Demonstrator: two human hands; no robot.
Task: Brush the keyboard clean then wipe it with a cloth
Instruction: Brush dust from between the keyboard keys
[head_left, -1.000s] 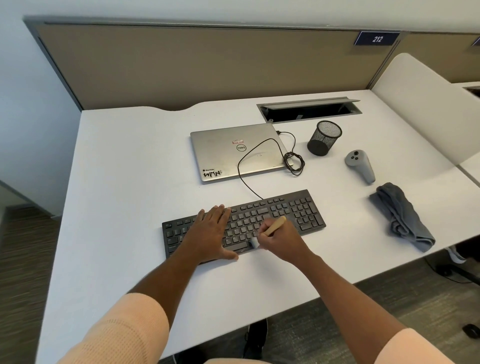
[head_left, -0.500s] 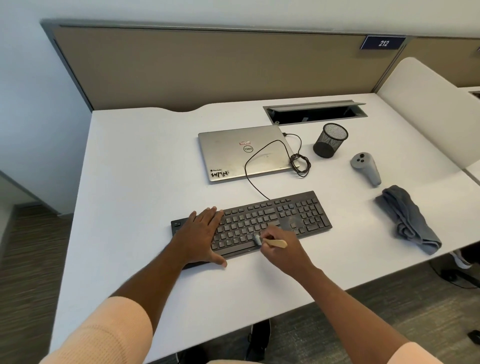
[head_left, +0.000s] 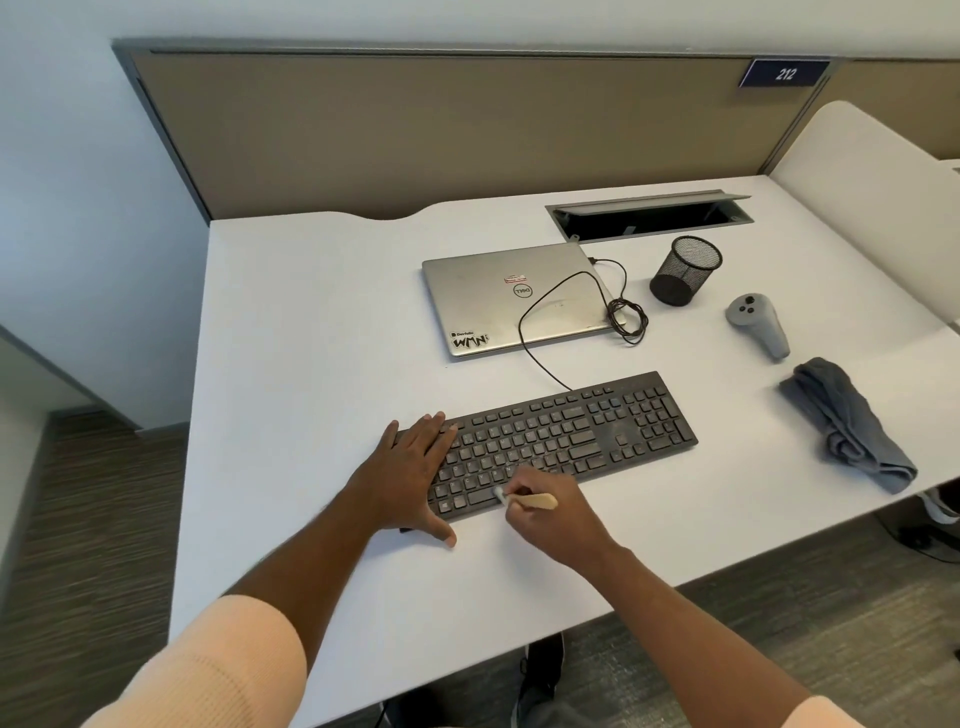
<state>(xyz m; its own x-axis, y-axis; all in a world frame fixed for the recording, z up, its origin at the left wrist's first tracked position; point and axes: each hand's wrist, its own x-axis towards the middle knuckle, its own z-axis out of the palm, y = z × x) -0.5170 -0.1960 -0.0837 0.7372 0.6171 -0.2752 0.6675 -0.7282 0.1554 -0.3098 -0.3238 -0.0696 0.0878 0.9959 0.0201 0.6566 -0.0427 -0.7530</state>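
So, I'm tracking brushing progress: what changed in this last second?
The right hand swept the brush leftward along the front row of the keyboard, handle dropping flatter. The left hand, still flat, slid toward its left end. The cloth, laptop and mesh cup stayed put.

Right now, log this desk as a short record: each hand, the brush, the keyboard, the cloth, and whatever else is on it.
left hand: flat on the keyboard's left end, fingers straight
right hand: grips the brush
brush: bristles on the front key row
cloth: crumpled on the desk, right of the keyboard, untouched
stage: brushing; wiping not yet begun
others: closed laptop, mesh cup, grey controller behind the keyboard
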